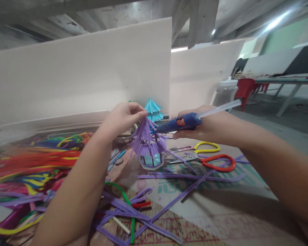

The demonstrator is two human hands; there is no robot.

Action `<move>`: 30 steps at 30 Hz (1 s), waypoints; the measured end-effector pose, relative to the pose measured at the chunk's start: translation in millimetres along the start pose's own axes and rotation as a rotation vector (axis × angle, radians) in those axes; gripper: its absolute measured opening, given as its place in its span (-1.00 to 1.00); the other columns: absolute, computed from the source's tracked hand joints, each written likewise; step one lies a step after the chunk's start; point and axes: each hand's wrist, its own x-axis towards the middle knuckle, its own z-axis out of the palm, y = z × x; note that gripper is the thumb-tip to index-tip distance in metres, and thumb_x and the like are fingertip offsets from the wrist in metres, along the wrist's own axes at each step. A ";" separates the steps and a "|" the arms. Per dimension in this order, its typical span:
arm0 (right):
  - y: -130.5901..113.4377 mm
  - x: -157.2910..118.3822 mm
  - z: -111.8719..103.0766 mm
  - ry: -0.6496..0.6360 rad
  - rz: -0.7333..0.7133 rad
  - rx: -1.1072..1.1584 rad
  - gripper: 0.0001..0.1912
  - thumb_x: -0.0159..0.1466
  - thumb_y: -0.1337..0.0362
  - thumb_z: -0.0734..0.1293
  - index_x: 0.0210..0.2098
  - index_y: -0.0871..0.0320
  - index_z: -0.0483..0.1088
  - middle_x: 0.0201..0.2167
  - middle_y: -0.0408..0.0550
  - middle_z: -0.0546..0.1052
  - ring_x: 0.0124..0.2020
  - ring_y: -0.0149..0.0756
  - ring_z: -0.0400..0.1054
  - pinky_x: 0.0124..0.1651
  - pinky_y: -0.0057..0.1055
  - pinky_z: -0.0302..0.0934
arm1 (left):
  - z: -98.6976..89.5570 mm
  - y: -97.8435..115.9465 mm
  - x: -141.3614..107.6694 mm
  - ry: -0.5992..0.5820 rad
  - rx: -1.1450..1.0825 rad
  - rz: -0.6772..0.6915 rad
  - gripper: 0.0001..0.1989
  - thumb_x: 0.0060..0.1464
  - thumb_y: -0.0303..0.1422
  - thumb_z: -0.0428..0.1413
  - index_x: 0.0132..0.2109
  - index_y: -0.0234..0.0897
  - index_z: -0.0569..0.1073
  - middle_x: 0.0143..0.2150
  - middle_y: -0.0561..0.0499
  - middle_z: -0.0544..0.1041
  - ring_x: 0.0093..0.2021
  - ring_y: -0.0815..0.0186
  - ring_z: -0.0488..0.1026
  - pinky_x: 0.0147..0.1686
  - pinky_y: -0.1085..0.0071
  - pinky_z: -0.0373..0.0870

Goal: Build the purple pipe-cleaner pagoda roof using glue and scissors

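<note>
A small model pavilion [149, 150] with a two-tiered roof of purple pipe cleaners stands upright on the table. At its peak, my left hand [125, 118] pinches the top end of the purple strips. My right hand [190, 124] is wrapped round a blue hot glue gun [181, 123], with a clear glue stick jutting from its back. The gun's nozzle is at the upper roof's right side; whether it touches cannot be made out. Just behind rises a similar model with a turquoise roof [153, 108]. One long purple pipe cleaner [182, 159] trails from the lower roof's right side.
Red-handled scissors [219, 163] and yellow-handled scissors [207, 147] lie to the right of the pavilion. Loose purple strips [166, 201] cross the front. Bundles of coloured pipe cleaners [41, 160] cover the left. A white board [92, 75] stands behind, and a lidded clear jar [225, 94] at right.
</note>
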 end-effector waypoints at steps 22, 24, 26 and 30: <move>-1.4 1.3 4.0 -0.008 0.022 -0.028 -0.69 0.25 0.00 0.39 -0.19 0.09 0.53 -0.36 -0.10 0.60 -0.41 -0.30 0.37 -0.40 -0.42 0.02 | 0.4 -0.9 1.5 0.006 -0.012 0.010 -0.71 0.11 -0.16 0.15 -0.24 -0.31 0.59 -0.40 0.00 0.56 -0.42 0.34 0.43 -0.43 0.42 0.23; -1.5 1.5 4.1 -0.028 0.033 -0.042 -0.68 0.25 -0.02 0.39 -0.20 0.09 0.53 -0.37 -0.10 0.60 -0.43 -0.30 0.37 -0.41 -0.41 0.01 | 0.6 -0.8 1.3 0.005 -0.011 0.008 -0.71 0.11 -0.15 0.15 -0.24 -0.31 0.59 -0.40 0.00 0.56 -0.41 0.33 0.43 -0.43 0.41 0.23; -0.1 1.6 4.1 -0.027 0.031 -0.052 -0.68 0.25 -0.03 0.38 -0.19 0.07 0.53 -0.37 -0.11 0.60 -0.43 -0.31 0.36 -0.41 -0.41 0.01 | 0.6 -1.1 1.3 0.005 -0.011 0.006 -0.71 0.11 -0.15 0.15 -0.24 -0.31 0.59 -0.39 0.00 0.56 -0.41 0.33 0.43 -0.43 0.41 0.23; 4.5 1.4 4.7 0.010 -0.008 -0.031 -0.69 0.22 -0.05 0.40 -0.21 0.02 0.54 -0.39 -0.13 0.59 -0.38 -0.25 0.40 -0.39 -0.40 0.04 | 0.4 -2.0 1.7 0.010 -0.010 0.013 -0.71 0.10 -0.16 0.15 -0.24 -0.31 0.59 -0.40 0.00 0.56 -0.43 0.34 0.42 -0.44 0.41 0.22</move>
